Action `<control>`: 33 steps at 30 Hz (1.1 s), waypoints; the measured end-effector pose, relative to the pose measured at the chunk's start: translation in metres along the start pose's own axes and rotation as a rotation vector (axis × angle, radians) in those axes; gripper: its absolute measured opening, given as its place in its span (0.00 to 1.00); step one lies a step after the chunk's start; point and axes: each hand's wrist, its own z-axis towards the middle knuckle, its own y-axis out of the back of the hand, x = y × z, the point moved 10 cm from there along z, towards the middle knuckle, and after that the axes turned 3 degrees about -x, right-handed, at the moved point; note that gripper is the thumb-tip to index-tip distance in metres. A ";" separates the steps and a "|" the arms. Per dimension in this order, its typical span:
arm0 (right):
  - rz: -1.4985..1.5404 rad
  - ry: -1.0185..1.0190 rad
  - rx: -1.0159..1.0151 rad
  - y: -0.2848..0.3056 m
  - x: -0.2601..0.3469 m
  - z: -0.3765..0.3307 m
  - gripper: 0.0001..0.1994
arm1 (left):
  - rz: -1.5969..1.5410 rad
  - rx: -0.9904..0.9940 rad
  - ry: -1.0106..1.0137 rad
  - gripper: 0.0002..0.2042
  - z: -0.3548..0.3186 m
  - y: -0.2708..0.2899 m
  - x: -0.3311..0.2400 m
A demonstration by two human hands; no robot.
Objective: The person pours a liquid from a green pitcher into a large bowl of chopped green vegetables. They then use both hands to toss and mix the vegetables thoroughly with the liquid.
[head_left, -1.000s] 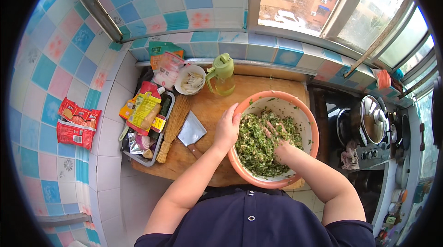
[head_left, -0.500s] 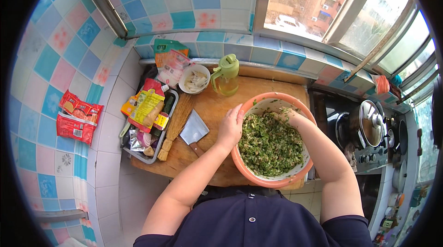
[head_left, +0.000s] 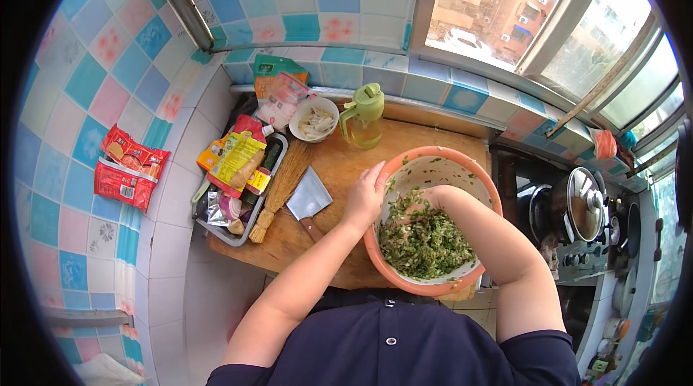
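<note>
A large orange-rimmed mixing bowl [head_left: 498, 195], white inside, holds a mound of chopped green filling [head_left: 429, 245] with pale bits mixed through. My left hand [head_left: 366, 195] grips the bowl's left rim, its fingers lying along the wall. Inside the bowl, my right hand [head_left: 426, 204] is pushed into the upper left of the mound; the greens cover its fingers, so I cannot tell how far they are closed. Left of the bowl, a cleaver [head_left: 310, 195] with a wooden handle lies flat on the wooden board [head_left: 404, 133].
An oil jug [head_left: 363, 115] with a green lid stands behind, beside a small white bowl [head_left: 315, 119] of pale pieces. A straw brush [head_left: 278, 195] leans along a grey tray [head_left: 238, 240] of packets and vegetables. To the right is a stove with a lidded pot [head_left: 585, 205].
My right hand has moved left from the bowl's far right side and dug into the filling, which is heaped toward the near right. My left hand stays on the rim.
</note>
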 end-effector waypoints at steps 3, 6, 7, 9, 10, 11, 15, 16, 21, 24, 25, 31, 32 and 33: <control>-0.162 0.132 -0.050 -0.023 -0.006 -0.054 0.21 | -0.010 0.016 0.037 0.17 -0.001 0.004 -0.001; -0.437 0.282 -0.174 -0.067 -0.023 -0.091 0.21 | -0.049 0.018 0.052 0.17 -0.001 0.001 0.001; -0.518 0.328 -0.216 -0.083 -0.026 -0.098 0.20 | -0.060 0.020 0.056 0.17 -0.001 0.000 0.003; -0.556 0.413 -0.407 -0.044 0.026 -0.123 0.17 | -0.071 0.024 0.073 0.17 -0.004 0.000 0.009; -0.572 0.442 -0.506 -0.024 0.051 -0.140 0.16 | -0.076 0.035 0.075 0.17 -0.002 -0.001 0.009; -0.551 0.244 -0.286 -0.047 0.016 -0.107 0.14 | -0.083 0.055 0.067 0.18 0.001 -0.004 0.007; -0.302 -0.044 -0.070 -0.030 -0.030 -0.083 0.16 | -0.027 0.191 0.004 0.19 0.033 -0.026 0.009; -0.284 -0.060 -0.075 -0.005 -0.016 -0.094 0.19 | -0.026 0.190 -0.039 0.19 0.046 -0.027 0.011; -0.203 -0.035 -0.390 0.040 -0.022 -0.107 0.22 | -0.131 0.169 0.062 0.20 0.060 -0.024 0.036; -0.086 -0.291 -0.374 0.031 -0.080 -0.078 0.19 | -0.277 0.213 0.281 0.19 0.010 -0.012 0.060; 0.032 -0.306 -0.382 0.035 -0.074 -0.071 0.19 | -0.337 0.224 0.349 0.19 -0.017 -0.006 0.067; 0.313 -0.342 -0.560 0.014 -0.097 -0.020 0.33 | -0.550 0.068 0.501 0.20 -0.106 0.007 0.033; 0.275 -0.293 -0.564 0.015 -0.078 -0.024 0.32 | -0.514 -0.031 0.367 0.20 -0.097 0.013 0.029; 0.236 -0.245 -0.570 0.017 -0.059 -0.028 0.31 | -0.487 -0.034 0.350 0.20 -0.088 0.012 0.034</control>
